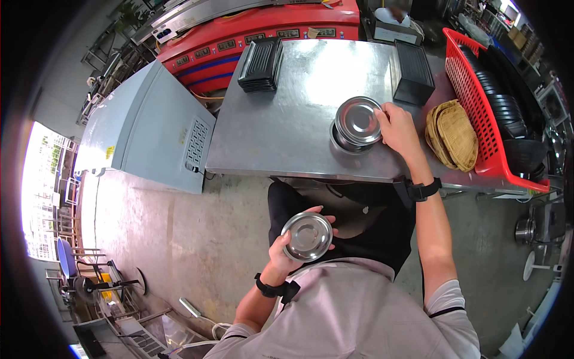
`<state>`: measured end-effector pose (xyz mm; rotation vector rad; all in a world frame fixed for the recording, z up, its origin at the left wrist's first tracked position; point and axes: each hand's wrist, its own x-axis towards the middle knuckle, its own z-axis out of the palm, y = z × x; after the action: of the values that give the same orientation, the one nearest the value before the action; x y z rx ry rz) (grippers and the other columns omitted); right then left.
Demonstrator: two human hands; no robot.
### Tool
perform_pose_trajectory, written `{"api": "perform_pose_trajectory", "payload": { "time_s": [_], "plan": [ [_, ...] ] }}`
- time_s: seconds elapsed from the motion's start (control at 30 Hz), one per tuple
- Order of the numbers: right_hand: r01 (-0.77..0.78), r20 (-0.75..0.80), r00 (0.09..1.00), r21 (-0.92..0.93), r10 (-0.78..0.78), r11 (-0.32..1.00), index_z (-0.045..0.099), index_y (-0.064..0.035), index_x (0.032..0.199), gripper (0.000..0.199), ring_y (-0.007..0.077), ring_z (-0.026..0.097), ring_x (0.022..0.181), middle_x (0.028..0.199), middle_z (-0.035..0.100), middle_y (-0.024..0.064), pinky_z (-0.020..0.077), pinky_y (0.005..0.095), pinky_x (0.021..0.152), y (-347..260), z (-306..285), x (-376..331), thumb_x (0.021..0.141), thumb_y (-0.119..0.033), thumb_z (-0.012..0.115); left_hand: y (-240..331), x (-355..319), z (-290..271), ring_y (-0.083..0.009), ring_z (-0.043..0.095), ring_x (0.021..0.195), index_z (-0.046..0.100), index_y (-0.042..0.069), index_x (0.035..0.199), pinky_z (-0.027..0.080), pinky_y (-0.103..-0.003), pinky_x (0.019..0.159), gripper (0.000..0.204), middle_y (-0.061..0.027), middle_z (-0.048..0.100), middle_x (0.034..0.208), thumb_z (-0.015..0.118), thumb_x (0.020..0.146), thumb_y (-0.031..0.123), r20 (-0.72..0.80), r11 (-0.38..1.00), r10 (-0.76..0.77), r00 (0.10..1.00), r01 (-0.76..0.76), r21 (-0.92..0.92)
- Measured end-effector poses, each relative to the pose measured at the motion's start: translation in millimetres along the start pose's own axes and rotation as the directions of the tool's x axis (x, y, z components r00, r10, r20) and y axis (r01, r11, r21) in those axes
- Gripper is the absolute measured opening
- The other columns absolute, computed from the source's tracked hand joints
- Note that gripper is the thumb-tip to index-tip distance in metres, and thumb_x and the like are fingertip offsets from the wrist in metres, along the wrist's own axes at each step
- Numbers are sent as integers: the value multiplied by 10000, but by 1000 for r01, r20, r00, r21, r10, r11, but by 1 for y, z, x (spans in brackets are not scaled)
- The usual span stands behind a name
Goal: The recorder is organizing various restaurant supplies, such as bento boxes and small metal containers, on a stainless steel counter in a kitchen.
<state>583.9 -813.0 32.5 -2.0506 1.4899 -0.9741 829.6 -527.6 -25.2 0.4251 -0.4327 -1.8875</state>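
My left hand [283, 251] is closed around the rim of a small round stainless steel dish [308, 237], held low in front of my body, away from the table. With my right hand [397, 128] I pinch the right edge of another shiny round steel dish [357, 118]. That dish sits over more round steel ware [342, 141] near the front edge of the metal table [269, 134]; how many pieces are stacked beneath it cannot be made out. My right fingertips are partly hidden at the rim.
Black ribbed trays [260, 64] are stacked at the table's far left, and a black box-shaped stack [414, 73] stands far right. Woven mats [452, 135] lie beside a red basket [478, 99] of black bowls. A pale chest freezer [149, 119] stands left; red equipment [263, 37] lies behind.
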Motion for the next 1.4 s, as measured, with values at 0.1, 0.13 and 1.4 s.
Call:
{"api": "perform_pose_trajectory", "payload": {
  "time_s": [0.1,0.13,1.4],
  "plan": [
    [-27,13,1000,10,27,1000,719,53,992,297,426,739,794,821,730,260,551,497,728,5,4,0,1006,-243,703,1,-2,-1,-483,587,1364,296,-13,1653,567,-600,1069,1061,-317,484,1573,738,906,596,-19,999,26,999,-25,32],
    [-35,23,999,25,34,999,725,55,1005,309,426,737,790,824,731,260,552,495,730,6,4,-1,1000,-254,714,1,-2,-1,-500,587,1360,297,-17,1652,572,-614,1056,1060,-331,488,1565,725,909,606,-30,999,36,999,-34,40],
    [445,85,868,302,-489,843,724,-73,1105,283,296,686,882,996,679,77,558,416,772,-69,36,-194,844,-95,832,-24,-10,-30,-373,611,1360,363,19,1623,470,-550,1196,971,-208,542,1545,581,1002,732,91,981,-189,978,185,58]
  ]
}}
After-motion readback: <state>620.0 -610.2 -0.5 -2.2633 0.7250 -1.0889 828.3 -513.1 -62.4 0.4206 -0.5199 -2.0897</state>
